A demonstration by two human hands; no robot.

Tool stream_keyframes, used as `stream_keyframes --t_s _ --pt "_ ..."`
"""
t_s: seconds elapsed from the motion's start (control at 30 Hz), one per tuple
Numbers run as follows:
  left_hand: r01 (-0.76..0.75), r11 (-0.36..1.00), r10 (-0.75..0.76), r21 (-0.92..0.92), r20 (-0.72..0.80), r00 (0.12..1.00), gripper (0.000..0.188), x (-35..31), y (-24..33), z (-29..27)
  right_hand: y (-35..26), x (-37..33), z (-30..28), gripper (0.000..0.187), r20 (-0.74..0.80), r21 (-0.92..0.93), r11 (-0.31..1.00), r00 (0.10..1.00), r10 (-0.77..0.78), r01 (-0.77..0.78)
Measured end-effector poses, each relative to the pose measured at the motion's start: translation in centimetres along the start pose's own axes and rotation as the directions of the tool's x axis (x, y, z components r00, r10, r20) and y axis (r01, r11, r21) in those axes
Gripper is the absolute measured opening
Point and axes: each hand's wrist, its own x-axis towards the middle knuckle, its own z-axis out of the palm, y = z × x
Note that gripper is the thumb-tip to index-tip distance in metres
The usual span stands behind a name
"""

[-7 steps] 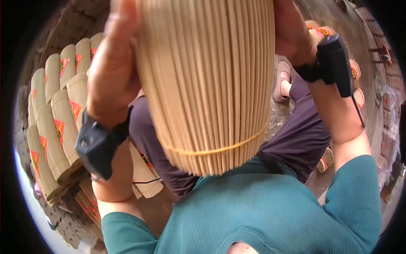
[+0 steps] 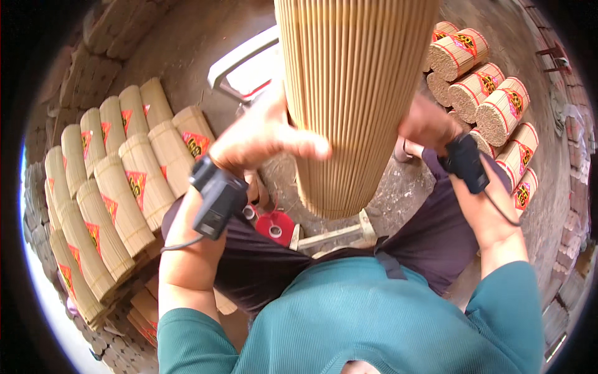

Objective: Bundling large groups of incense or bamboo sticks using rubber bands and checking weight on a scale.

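Note:
A thick round bundle of thin tan sticks (image 2: 355, 93) stands upright in front of me, its lower end hanging above the ground. My left hand (image 2: 265, 134) presses against its left side, fingers spread and thumb across the sticks. My right hand (image 2: 430, 124) grips its right side from behind, partly hidden by the bundle. Each wrist carries a black strapped device with a cable.
Labelled stick bundles lie in rows at the left (image 2: 118, 187) and stacked at the right (image 2: 492, 93). A red tape roll (image 2: 274, 227) and a small wooden block (image 2: 336, 237) sit between my knees. A white-framed scale (image 2: 246, 65) stands behind the bundle on the dirt floor.
The bundle has shifted up and away from my body, uncovering the red roll and the floor below. Both hands now sit lower on its sides.

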Motion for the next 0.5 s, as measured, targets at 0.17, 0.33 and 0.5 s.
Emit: stream_keyframes --t_s 0.17,0.33,0.5 --pt "0.16 0.967 -0.171 0.198 0.039 0.985 0.124 1.6 -8.1 0.9 2.3 -2.3 -1.0 0.072 0.05 -0.2 0.958 0.974 0.22 -0.206" --pt "-0.279 0.486 0.163 0.828 0.228 0.96 0.12 1.7 -18.2 1.0 8.8 -4.2 -1.9 0.061 0.12 -0.27 0.943 0.965 0.232 -0.193" --pt "-0.106 0.581 0.068 0.807 0.081 0.994 0.117 1.4 -23.8 1.1 17.0 -5.6 -1.5 0.041 -0.018 0.058 0.966 0.967 0.254 -0.253"
